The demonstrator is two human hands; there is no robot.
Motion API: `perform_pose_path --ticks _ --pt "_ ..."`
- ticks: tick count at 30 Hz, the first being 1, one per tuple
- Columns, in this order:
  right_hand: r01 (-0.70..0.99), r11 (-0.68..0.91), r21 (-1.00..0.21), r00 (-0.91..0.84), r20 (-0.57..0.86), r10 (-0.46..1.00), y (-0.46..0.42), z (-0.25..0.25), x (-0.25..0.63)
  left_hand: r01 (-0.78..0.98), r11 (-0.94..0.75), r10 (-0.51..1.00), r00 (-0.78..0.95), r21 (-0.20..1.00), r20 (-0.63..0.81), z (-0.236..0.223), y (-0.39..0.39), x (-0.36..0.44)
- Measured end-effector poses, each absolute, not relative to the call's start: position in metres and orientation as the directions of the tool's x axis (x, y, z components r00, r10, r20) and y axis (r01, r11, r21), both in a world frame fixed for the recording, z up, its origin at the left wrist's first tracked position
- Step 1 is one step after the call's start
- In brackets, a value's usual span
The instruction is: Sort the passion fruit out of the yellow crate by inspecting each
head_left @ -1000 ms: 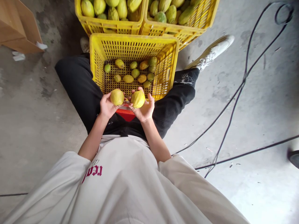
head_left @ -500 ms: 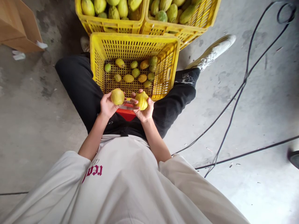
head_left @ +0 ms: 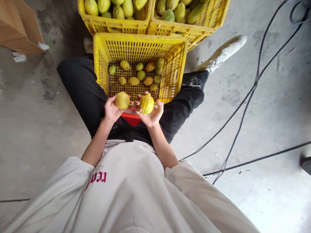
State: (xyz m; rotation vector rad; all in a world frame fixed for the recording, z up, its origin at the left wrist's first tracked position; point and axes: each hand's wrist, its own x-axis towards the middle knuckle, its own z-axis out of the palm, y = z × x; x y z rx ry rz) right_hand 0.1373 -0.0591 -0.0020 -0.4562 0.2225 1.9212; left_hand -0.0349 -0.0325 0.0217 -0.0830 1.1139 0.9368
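Observation:
My left hand point(head_left: 113, 110) is closed round a smooth, round, yellow-green papaya point(head_left: 122, 100), held above the near rim of a yellow plastic crate point(head_left: 139, 38). Close beside it, my right hand point(head_left: 153, 115) supports a brighter yellow, ribbed papaya point(head_left: 146, 103) on its fingers, the thumb standing away from the fruit. The two fruits are apart. Inside the crate, several small green and yellow papayas point(head_left: 133, 81) lie loosely on the perforated bottom. The crate sits between my legs, and part of its near edge is hidden by my hands.
Two more yellow crates, one at the left point(head_left: 114, 24) and one at the right point(head_left: 182, 29), hold larger papayas behind the near crate. A red plastic piece point(head_left: 131, 119) shows below my hands. Black cables point(head_left: 255, 84) cross the floor at right; a cardboard box point(head_left: 18, 27) stands at left.
In my right hand the ribbed papaya has turned and shifted slightly left, and the thumb has come off it. My left hand and its papaya have hardly moved.

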Motion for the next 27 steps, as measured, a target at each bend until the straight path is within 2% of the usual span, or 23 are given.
perform_pose_path --ticks 7,14,18,23,27 --pt "-0.949 -0.313 -0.024 -0.264 -0.477 0.838 -0.060 -0.007 0.138 -0.689 0.617 0.606 0.108 0.381 -0.788 0.021 -0.033 -0.036" --pt "-0.916 -0.401 -0.027 -0.359 -0.395 0.846 -0.063 -0.018 0.149 -0.692 0.626 0.601 0.133 0.360 -0.788 0.021 -0.032 -0.036" --pt "-0.928 -0.371 -0.019 -0.325 -0.441 0.836 -0.059 -0.008 0.142 -0.697 0.620 0.597 0.122 0.360 -0.793 0.021 -0.032 -0.036" --pt "-0.939 -0.335 -0.072 -0.256 -0.504 0.825 -0.054 0.012 0.134 -0.708 0.601 0.590 0.081 0.370 -0.804 0.020 -0.032 -0.035" --pt "-0.925 -0.366 -0.100 -0.268 -0.508 0.818 -0.054 0.008 0.134 -0.699 0.614 0.597 0.107 0.367 -0.795 0.019 -0.032 -0.035"
